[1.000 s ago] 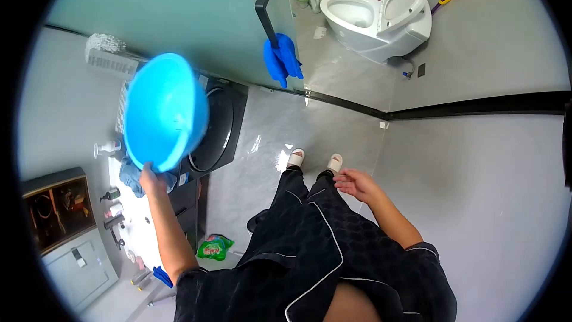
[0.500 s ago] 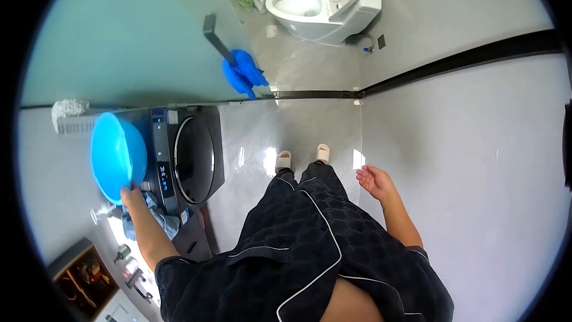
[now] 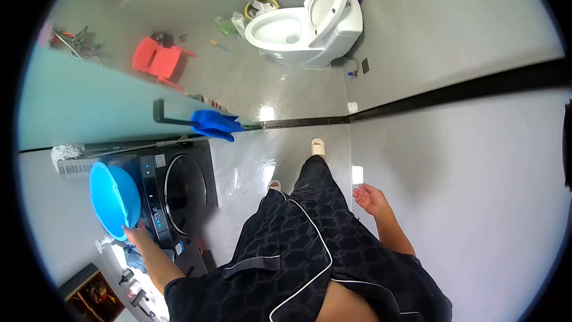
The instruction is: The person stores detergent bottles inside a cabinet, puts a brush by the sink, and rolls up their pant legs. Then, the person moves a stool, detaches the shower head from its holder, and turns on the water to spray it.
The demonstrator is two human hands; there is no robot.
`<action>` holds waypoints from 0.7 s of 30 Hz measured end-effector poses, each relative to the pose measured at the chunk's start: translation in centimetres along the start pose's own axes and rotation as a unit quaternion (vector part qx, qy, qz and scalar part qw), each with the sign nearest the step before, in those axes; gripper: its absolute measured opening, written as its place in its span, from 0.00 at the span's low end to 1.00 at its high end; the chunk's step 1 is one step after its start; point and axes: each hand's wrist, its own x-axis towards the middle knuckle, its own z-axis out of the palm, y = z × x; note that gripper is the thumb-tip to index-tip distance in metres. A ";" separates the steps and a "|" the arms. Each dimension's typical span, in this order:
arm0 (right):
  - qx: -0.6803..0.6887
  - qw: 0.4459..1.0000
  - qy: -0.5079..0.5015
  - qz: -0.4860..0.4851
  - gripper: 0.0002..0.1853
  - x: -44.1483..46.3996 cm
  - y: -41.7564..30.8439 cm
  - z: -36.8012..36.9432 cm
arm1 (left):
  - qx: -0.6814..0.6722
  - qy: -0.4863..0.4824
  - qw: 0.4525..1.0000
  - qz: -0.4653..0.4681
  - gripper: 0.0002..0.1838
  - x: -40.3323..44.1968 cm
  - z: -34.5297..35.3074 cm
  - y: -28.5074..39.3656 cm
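Note:
A bright blue basin (image 3: pixel 113 198) is tilted over the top of a black front-loading washing machine (image 3: pixel 186 194) at the left. My left hand (image 3: pixel 136 234) grips the basin's near rim. Beside that hand, a bluish cloth (image 3: pixel 138 259) lies in a heap near the counter. My right hand (image 3: pixel 370 199) hangs at my right side with its fingers apart and slightly curled, holding nothing. A blue cloth or glove (image 3: pixel 215 125) hangs on the black handle (image 3: pixel 173 120) of the glass door.
Ahead stands a white toilet (image 3: pixel 286 31) with its lid up. A red chair (image 3: pixel 159 59) shows behind the glass door (image 3: pixel 89 104). A black threshold strip (image 3: pixel 298 123) crosses the floor. A white brush (image 3: pixel 67 153) rests at the far left, and a soap dispenser (image 3: pixel 126 275) stands lower down.
The basin has moved left and down over the machine, still in my left hand. The glass door has swung further open, showing the red chair. One foot has stepped forward. My right hand stays empty.

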 end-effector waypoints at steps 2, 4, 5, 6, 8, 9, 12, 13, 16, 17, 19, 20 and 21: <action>-0.042 0.999 -0.023 -0.019 0.14 1.9 -4.3 0.0 | 0.059 0.029 0.998 0.010 0.31 -4.5 0.6 -2.6; -0.093 0.995 -0.015 -0.035 0.15 2.9 -8.4 1.1 | 0.132 0.047 0.990 0.020 0.29 -10.3 1.3 -5.1; -0.138 0.989 -0.006 -0.057 0.16 3.8 -10.6 2.2 | 0.125 0.040 0.991 -0.028 0.28 -11.7 1.3 -7.1; -0.140 0.989 -0.010 -0.055 0.16 4.6 -12.2 3.2 | 0.120 0.031 0.989 -0.075 0.27 -13.0 0.8 -9.6; -0.278 0.958 0.003 -0.064 0.18 6.4 -14.1 4.9 | 0.188 -0.028 0.959 -0.212 0.19 -23.4 4.6 -11.7; -0.280 0.958 0.003 -0.057 0.18 7.6 -14.4 5.6 | 0.202 -0.124 0.931 -0.279 0.19 -22.4 3.2 -13.9; -0.440 0.898 -0.017 0.004 0.19 11.4 -15.1 8.8 | 0.367 -0.435 0.770 -0.289 0.21 -21.6 -1.2 -22.5; -0.495 0.868 -0.024 0.020 0.19 12.5 -15.0 9.8 | 0.422 -0.235 0.803 -0.351 0.23 -31.0 5.4 -20.3; -0.575 0.816 -0.048 0.042 0.17 14.7 -15.7 12.5 | 0.533 -0.332 0.724 -0.285 0.27 -32.6 7.1 -25.2; -0.600 0.797 -0.066 0.039 0.16 15.2 -16.0 13.8 | 0.561 -0.351 0.701 -0.268 0.27 -32.7 8.7 -26.9; -0.613 0.787 -0.062 -0.017 0.15 15.8 -16.7 16.1 | 0.559 -0.383 0.696 -0.237 0.25 -34.0 12.5 -28.9; -0.620 0.779 -0.033 -0.085 0.16 16.0 -17.3 17.2 | 0.561 -0.389 0.691 -0.236 0.25 -34.6 14.7 -29.7; -0.624 0.767 -0.002 -0.152 0.16 16.5 -17.9 18.0 | 0.564 -0.394 0.686 -0.236 0.26 -34.6 16.6 -30.7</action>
